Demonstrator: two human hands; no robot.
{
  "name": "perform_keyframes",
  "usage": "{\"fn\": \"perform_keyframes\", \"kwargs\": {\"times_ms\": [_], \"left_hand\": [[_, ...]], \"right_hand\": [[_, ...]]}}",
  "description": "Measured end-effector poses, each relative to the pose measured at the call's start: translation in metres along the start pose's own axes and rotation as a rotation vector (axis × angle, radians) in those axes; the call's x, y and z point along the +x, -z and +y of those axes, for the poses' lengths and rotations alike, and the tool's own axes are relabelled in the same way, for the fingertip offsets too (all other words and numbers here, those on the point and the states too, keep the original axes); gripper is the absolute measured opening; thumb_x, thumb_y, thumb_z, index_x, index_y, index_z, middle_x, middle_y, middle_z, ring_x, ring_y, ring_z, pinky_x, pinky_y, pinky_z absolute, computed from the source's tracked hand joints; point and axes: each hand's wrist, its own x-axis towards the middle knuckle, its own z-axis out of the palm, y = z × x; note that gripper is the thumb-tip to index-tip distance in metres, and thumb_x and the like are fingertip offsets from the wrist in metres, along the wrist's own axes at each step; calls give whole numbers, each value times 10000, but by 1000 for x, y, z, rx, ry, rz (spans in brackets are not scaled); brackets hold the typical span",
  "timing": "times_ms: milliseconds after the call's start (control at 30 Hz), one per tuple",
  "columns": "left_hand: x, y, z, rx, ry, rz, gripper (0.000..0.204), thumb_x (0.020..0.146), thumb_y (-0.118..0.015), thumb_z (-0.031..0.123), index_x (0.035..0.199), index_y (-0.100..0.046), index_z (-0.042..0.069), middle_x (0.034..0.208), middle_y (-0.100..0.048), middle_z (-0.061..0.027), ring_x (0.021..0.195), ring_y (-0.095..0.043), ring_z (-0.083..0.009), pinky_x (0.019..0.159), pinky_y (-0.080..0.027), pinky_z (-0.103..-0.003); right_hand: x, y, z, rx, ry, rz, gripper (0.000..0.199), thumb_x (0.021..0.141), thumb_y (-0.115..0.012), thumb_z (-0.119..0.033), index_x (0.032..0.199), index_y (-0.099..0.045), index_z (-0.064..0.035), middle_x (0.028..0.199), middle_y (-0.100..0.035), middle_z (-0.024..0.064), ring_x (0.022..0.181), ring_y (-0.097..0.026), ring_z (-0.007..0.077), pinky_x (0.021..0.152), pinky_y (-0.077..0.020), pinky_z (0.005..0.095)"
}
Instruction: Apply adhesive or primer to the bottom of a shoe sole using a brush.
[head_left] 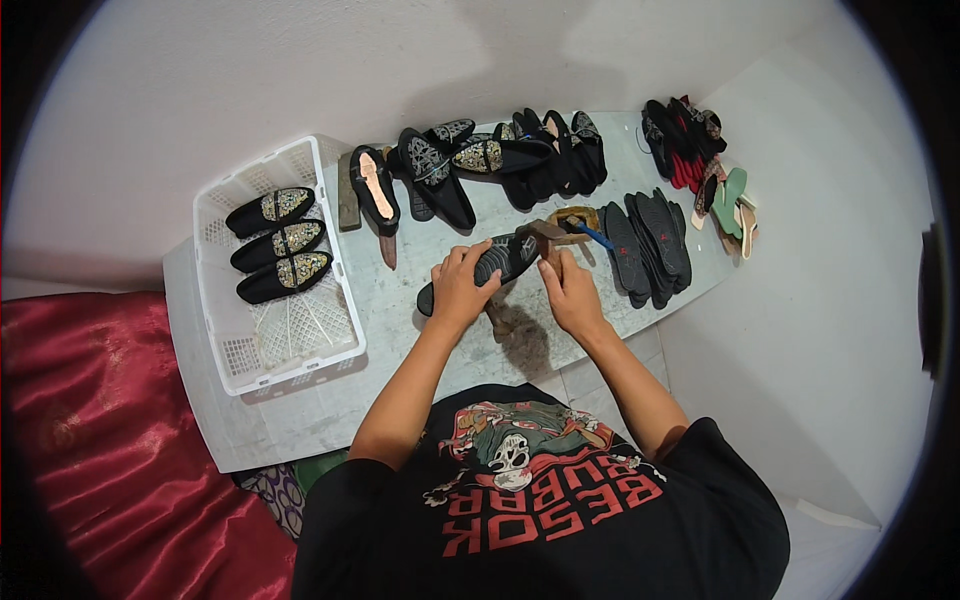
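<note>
Over the middle of the table, a black shoe (508,258) lies sole up, its grey treaded outsole facing me. My left hand (463,287) is closed around it near the heel end. My right hand (572,291) grips what looks like a hammer (545,238), its brownish head at the toe end of the sole. The fingers partly hide its handle. Just beyond sits a yellowish glue container (573,214) with a blue-handled brush (592,235) in it. Beneath the shoe, a brownish stub (499,326) shows, its kind unclear.
A white plastic basket (343,320) at left holds three black shoes with gold-patterned fronts (285,276). Along the back lie several black shoes (430,170) and a dark block (348,190). To the right are stacked black soles (650,248), green shoe forms (733,196) and red-and-black uppers (684,142).
</note>
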Motion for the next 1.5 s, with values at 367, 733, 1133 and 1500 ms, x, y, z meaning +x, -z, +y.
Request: {"fn": "perform_keyframes", "kwargs": {"times_ms": [367, 733, 1133, 1500], "left_hand": [[0, -2, 1, 30, 14, -12, 586, 839, -762, 304, 1395, -618, 187, 1219, -645, -89, 1184, -607, -292, 1032, -371, -479], [1, -6, 5, 17, 13, -5, 582, 832, -761, 330, 1384, -629, 201, 1189, -637, -96, 1172, -603, -288, 1035, -365, -483], [-3, -6, 9, 35, 25, 1, 582, 866, -739, 320, 1419, -606, 200, 1250, -632, -94, 1210, -590, -295, 1057, -356, -481], [-7, -3, 9, 65, 20, -6, 571, 901, -717, 283, 1447, -585, 180, 1301, -622, -116, 1231, -585, -313, 1077, -361, -468]], "right_hand": [[2, 2, 24, 66, 91, 71, 397, 1050, -551, -386, 1016, -531, 10, 729, -637, 298, 720, -642, 511, 643, -456, 561], [5, 7, 33, 114, 80, 61, 382, 1036, -581, -371, 1007, -539, 8, 739, -639, 289, 734, -637, 506, 659, -451, 543], [-7, -42, 130, 328, -74, 290, 358, 1025, -642, -323, 943, -555, 14, 739, -572, 207, 662, -541, 287, 646, -447, 425], [-16, -81, 187, 524, -413, -40, 320, 953, -684, -271, 1069, -605, 17, 736, -657, 194, 747, -706, 333, 701, -528, 453]]}}
